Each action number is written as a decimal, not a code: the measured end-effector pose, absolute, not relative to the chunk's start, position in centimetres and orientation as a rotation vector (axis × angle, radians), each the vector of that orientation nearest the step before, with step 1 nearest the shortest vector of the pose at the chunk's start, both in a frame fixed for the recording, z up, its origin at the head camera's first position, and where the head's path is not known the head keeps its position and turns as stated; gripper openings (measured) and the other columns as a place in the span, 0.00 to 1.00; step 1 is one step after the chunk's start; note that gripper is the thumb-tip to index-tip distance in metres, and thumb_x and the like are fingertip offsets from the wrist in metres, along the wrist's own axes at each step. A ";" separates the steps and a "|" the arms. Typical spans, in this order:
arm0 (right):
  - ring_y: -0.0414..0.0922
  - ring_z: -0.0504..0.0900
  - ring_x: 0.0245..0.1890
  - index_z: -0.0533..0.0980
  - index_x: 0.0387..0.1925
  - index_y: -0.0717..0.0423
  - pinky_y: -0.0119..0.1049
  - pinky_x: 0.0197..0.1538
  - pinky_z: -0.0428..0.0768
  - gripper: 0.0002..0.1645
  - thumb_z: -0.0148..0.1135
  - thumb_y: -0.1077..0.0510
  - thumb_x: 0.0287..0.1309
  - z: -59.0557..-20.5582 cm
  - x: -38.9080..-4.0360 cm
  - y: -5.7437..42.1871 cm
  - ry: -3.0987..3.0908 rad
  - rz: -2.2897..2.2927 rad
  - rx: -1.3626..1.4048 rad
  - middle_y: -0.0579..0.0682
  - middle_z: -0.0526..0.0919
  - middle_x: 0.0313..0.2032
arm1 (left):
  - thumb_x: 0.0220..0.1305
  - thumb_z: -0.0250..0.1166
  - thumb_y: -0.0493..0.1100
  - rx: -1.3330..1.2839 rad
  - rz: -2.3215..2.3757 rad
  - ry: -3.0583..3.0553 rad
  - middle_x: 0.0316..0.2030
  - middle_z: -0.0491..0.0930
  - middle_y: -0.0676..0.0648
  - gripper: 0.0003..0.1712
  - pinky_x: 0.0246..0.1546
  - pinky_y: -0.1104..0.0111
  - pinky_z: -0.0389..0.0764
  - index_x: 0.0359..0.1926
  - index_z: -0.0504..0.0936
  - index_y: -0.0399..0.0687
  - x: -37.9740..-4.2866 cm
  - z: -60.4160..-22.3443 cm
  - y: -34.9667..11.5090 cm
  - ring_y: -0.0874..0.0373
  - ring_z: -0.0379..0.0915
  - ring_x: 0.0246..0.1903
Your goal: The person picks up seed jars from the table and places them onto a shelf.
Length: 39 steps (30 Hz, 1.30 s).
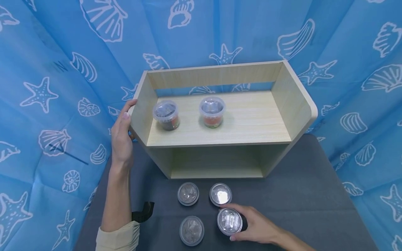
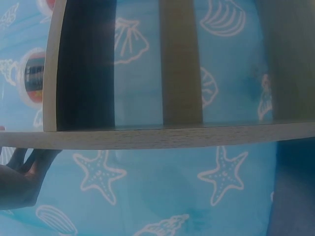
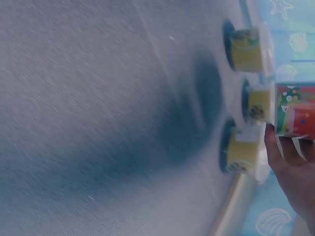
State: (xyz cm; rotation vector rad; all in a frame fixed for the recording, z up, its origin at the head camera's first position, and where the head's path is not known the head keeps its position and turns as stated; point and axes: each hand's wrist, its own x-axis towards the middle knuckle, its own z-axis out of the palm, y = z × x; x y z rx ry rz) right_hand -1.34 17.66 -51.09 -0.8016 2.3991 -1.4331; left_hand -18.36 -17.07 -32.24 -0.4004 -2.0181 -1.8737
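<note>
My left hand (image 1: 121, 139) holds the left side panel of a two-tier wooden shelf (image 1: 216, 139), fingertips at its edge. In the left wrist view, the hand (image 2: 24, 179) lies along the outer face of that panel (image 2: 172, 138). My right hand (image 1: 255, 225) grips a round lidded tub (image 1: 230, 221) by its side. The right wrist view shows this tub's red and green label (image 3: 298, 110), held up off the dark table. Two more tubs stand on the upper board: a dark one (image 1: 166, 115) at the left and a reddish one (image 1: 212, 112) near the middle.
Three more lidded tubs stand on the table before the shelf: back left (image 1: 188, 194), back right (image 1: 220, 195) and front left (image 1: 192, 230). Their labels look yellow in the right wrist view. A blue seashell-print curtain (image 1: 62, 115) surrounds the dark table (image 1: 301, 195).
</note>
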 end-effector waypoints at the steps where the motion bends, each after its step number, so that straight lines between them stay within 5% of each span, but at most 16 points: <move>1: 0.42 0.77 0.59 0.70 0.68 0.46 0.38 0.61 0.73 0.47 0.80 0.51 0.45 -50.8 -1.5 17.8 2.397 -1.437 -0.799 0.40 0.80 0.58 | 0.77 0.42 0.51 -0.404 -1.875 -2.016 0.51 0.72 0.40 0.26 0.26 0.64 0.60 0.68 0.73 0.52 -18.4 -32.2 -17.1 0.50 0.66 0.36; 31: 0.42 0.76 0.60 0.67 0.70 0.51 0.32 0.62 0.70 0.48 0.79 0.55 0.47 -42.3 -5.4 20.8 2.532 -1.492 -1.022 0.48 0.78 0.62 | 0.78 0.40 0.49 -0.453 -1.878 -2.012 0.54 0.72 0.39 0.26 0.28 0.63 0.69 0.68 0.73 0.49 -18.4 -32.1 -17.0 0.45 0.69 0.43; 39: 0.43 0.78 0.58 0.65 0.71 0.52 0.32 0.60 0.72 0.49 0.77 0.61 0.48 -39.8 -6.3 21.6 2.487 -1.542 -0.987 0.48 0.78 0.60 | 0.77 0.42 0.50 -0.425 -1.877 -2.011 0.51 0.72 0.39 0.25 0.24 0.65 0.65 0.67 0.73 0.50 -18.3 -32.1 -17.0 0.49 0.68 0.37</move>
